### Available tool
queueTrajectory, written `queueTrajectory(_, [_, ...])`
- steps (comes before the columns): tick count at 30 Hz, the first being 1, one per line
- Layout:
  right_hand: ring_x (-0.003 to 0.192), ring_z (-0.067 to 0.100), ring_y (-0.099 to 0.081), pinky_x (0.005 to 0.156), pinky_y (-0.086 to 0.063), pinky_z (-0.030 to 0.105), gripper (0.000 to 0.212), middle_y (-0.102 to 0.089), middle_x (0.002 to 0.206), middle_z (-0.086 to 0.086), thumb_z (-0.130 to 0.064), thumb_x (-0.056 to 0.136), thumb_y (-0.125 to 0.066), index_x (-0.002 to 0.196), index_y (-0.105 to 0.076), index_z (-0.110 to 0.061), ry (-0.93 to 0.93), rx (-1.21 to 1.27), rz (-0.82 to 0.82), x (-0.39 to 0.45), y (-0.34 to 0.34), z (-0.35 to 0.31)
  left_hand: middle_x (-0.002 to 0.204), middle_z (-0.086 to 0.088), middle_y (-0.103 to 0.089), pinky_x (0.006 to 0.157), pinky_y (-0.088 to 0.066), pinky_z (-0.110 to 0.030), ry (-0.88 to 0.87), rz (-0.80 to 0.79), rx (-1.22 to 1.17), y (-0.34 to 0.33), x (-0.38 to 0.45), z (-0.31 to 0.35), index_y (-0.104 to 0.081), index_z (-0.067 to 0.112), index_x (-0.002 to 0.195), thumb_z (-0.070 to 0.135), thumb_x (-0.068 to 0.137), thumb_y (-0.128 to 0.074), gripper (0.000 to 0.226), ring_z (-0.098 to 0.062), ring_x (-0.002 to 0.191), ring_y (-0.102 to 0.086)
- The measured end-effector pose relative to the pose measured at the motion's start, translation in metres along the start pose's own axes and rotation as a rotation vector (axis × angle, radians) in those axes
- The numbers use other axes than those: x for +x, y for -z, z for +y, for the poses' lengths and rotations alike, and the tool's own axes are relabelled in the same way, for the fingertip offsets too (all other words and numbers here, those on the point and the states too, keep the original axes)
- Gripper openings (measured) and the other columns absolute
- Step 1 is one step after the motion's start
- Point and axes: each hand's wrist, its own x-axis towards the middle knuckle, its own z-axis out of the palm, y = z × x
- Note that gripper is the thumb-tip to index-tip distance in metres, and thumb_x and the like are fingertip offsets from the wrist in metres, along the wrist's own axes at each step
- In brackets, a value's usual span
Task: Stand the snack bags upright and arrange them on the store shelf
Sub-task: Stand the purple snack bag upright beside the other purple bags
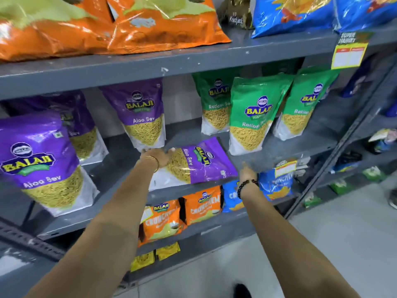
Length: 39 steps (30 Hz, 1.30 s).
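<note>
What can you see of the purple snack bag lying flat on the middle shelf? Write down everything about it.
The purple Aloo Sev bag is a glossy plastic pouch lying on its side at the front edge of the grey middle shelf, its top pointing right. It carries a Balaji logo, a clear window showing yellow sev, and a white base end. The left hand rests on its base end; the right hand is near its top corner, contact unclear.

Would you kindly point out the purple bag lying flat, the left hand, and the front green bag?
Flat purple bag (206,162), head view, on its purple upper panel.
Left hand (158,157), head view, back of hand.
Front green bag (254,112), head view, on its logo.
</note>
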Motion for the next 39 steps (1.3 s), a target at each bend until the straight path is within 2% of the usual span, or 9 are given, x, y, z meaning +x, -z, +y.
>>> queueTrajectory(6, [0.127,0.041,-0.04,0.102,-0.031,0.06,0.058,-0.038,0.14,0.015,-0.054,0.091,-0.035,0.132,-0.038,-0.013,-0.342,0.194,-0.326,-0.045,-0.052,0.031,0.144,-0.014,-0.045,0.112,-0.03,-0.045,-0.027,0.063,-0.024,0.007,-0.018,-0.005,-0.043,0.021,0.137,0.055,0.093,-0.019,0.06,-0.034,0.132,-0.041])
queueTrajectory(10, [0.096,0.032,-0.055,0.107,-0.029,0.053,0.051,-0.059,0.103,0.019,-0.054,0.093,-0.028,0.077,-0.05,-0.01,-0.391,0.271,-0.396,-0.05,-0.074,0.043,0.14,-0.012,-0.052,0.104,-0.04,-0.039,-0.019,0.003,-0.218,-0.005,-0.013,-0.024,-0.049,0.02,0.132,0.065,0.084,-0.033,0.067,-0.031,0.126,-0.049])
queueTrajectory(17, [0.06,0.024,-0.048,0.088,-0.047,0.046,0.045,-0.056,0.059,0.012,-0.043,0.095,-0.037,0.067,-0.048,-0.009,-0.298,0.254,-0.328,-0.039,-0.079,0.047,0.107,-0.007,-0.058,0.092,-0.041,-0.035,-0.036,-0.017,-0.946,-0.023,-0.012,-0.03,-0.062,0.01,0.108,0.022,0.088,-0.059,0.024,-0.021,0.098,-0.052])
queueTrajectory(20, [0.063,0.023,-0.052,0.073,-0.052,0.04,0.033,-0.055,0.071,0.01,-0.04,0.092,-0.047,0.076,-0.052,-0.012,-0.187,0.219,-0.308,-0.029,-0.079,0.048,0.087,-0.008,-0.061,0.08,-0.045,-0.033,0.062,-0.075,-1.09,-0.029,-0.02,-0.031,-0.065,0.015,0.093,0.036,0.087,-0.059,0.023,-0.022,0.078,-0.055])
queueTrajectory(24, [0.082,0.028,-0.062,0.094,-0.046,0.05,0.039,-0.064,0.086,0.015,-0.031,0.091,-0.051,0.117,-0.053,-0.001,-0.024,0.355,-0.499,-0.013,-0.074,0.039,0.084,-0.005,-0.073,0.084,-0.053,-0.036,-0.019,-0.217,-1.429,-0.031,-0.045,-0.027,-0.065,0.014,0.083,0.027,0.087,-0.061,0.015,-0.017,0.073,-0.068])
queueTrajectory(28, [0.112,0.034,-0.056,0.105,-0.039,0.052,0.061,-0.062,0.111,0.022,-0.035,0.071,-0.075,0.117,-0.054,-0.001,0.11,0.351,-0.699,-0.014,-0.058,0.014,0.072,0.008,-0.076,0.077,-0.051,-0.027,-0.16,-0.181,-1.539,-0.035,-0.069,-0.031,-0.07,0.017,0.085,0.026,0.086,-0.063,0.011,-0.007,0.068,-0.07])
queueTrajectory(31, [0.101,0.021,-0.066,0.101,-0.044,0.042,0.06,-0.072,0.103,0.006,-0.035,0.059,-0.082,0.11,-0.062,-0.009,0.152,0.291,-0.9,-0.025,-0.047,-0.01,0.08,0.006,-0.077,0.085,-0.053,-0.034,-0.227,-0.082,-1.66,-0.029,-0.087,-0.033,-0.073,0.02,0.086,0.041,0.062,-0.08,0.033,-0.011,0.076,-0.071])
queueTrajectory(34, [0.091,0.012,-0.071,0.085,-0.057,0.031,0.037,-0.076,0.097,-0.001,-0.03,0.065,-0.074,0.1,-0.07,-0.017,0.173,0.272,-1.043,-0.036,-0.04,-0.029,0.086,0.005,-0.078,0.069,-0.059,-0.025,-0.308,-0.081,-1.782,-0.017,-0.105,-0.033,-0.067,0.019,0.094,0.049,0.036,-0.089,0.068,-0.011,0.081,-0.073])
queueTrajectory(39, [0.082,0.011,-0.073,0.077,-0.058,0.028,0.044,-0.077,0.089,-0.002,-0.033,0.051,-0.088,0.09,-0.075,-0.018,0.179,0.255,-1.171,-0.052,-0.029,-0.05,0.081,0.005,-0.078,0.062,-0.058,-0.024,-0.391,-0.026,-1.789,0.001,-0.129,-0.038,-0.063,0.019,0.094,0.053,0.031,-0.089,0.075,-0.01,0.076,-0.073])
